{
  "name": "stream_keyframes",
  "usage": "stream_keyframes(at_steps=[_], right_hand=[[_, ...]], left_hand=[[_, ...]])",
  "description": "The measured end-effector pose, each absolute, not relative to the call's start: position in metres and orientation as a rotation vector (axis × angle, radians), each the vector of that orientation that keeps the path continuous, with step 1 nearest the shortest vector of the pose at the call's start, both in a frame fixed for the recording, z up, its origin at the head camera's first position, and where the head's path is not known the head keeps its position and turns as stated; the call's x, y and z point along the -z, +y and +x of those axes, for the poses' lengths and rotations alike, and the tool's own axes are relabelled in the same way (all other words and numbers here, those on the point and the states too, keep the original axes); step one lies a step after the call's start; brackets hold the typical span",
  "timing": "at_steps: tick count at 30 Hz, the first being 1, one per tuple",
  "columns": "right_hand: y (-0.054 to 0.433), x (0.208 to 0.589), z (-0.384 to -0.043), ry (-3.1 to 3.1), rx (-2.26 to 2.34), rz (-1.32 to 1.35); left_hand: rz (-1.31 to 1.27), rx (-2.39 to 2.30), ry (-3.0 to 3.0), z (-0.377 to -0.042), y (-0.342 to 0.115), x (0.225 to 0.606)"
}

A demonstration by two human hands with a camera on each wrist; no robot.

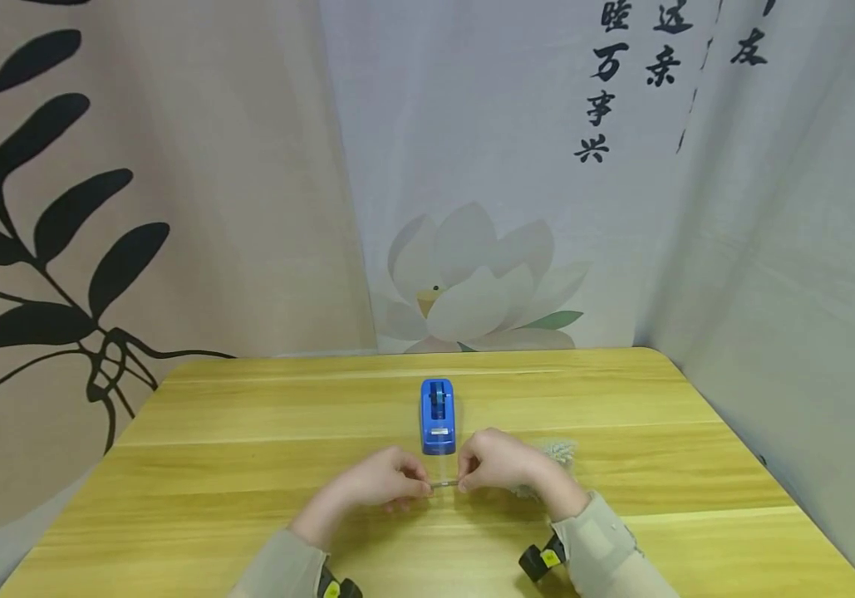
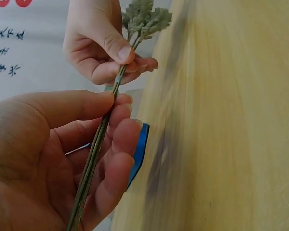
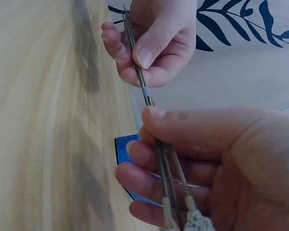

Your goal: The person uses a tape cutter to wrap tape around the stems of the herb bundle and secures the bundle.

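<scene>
A small bunch of thin flower stems (image 1: 444, 483) lies crosswise between both hands, above the table. My left hand (image 1: 390, 479) pinches the lower stems between thumb and fingers. Nearer the pale grey-green flower heads (image 2: 147, 20), my right hand (image 1: 500, 459) pinches the same stems. A short band of clear, bluish tape (image 2: 118, 79) shows on the stems between the hands. Just beyond the hands stands a blue tape dispenser (image 1: 438, 415), and a faint clear strip seems to run from it to the stems. In the head view the right hand partly hides the flower heads.
The wooden table (image 1: 262, 423) extends to both sides of the hands. Behind it hangs a printed curtain (image 1: 248, 208) with leaves, a lotus and writing. Dark wrist cameras (image 1: 542, 558) are strapped below both sleeves.
</scene>
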State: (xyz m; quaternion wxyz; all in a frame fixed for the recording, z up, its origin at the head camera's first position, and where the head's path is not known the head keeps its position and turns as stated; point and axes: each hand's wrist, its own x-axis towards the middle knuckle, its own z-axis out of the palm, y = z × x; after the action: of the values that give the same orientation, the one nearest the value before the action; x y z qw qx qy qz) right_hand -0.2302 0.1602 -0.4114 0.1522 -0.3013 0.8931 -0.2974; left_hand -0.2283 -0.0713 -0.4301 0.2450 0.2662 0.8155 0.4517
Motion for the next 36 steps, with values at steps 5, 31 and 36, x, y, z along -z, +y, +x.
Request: stream_keyframes(at_steps=[5, 31, 36], right_hand=[[0.1596, 0.4143, -0.2304, 2.566, 0.854, -0.860], [0.1596, 0.4182, -0.2342, 2.565, 0.905, -0.869], [0.1581, 0.4206, -0.2337, 2.587, 0.896, -0.850]], left_hand=[[0.683, -1.258, 2.230, -0.2287, -0.0700, 0.4325], [0.785, -1.259, 2.377, -0.2337, -0.0656, 0.4390], [0.776, -1.259, 2.374, -0.2324, -0.0645, 0.4377]])
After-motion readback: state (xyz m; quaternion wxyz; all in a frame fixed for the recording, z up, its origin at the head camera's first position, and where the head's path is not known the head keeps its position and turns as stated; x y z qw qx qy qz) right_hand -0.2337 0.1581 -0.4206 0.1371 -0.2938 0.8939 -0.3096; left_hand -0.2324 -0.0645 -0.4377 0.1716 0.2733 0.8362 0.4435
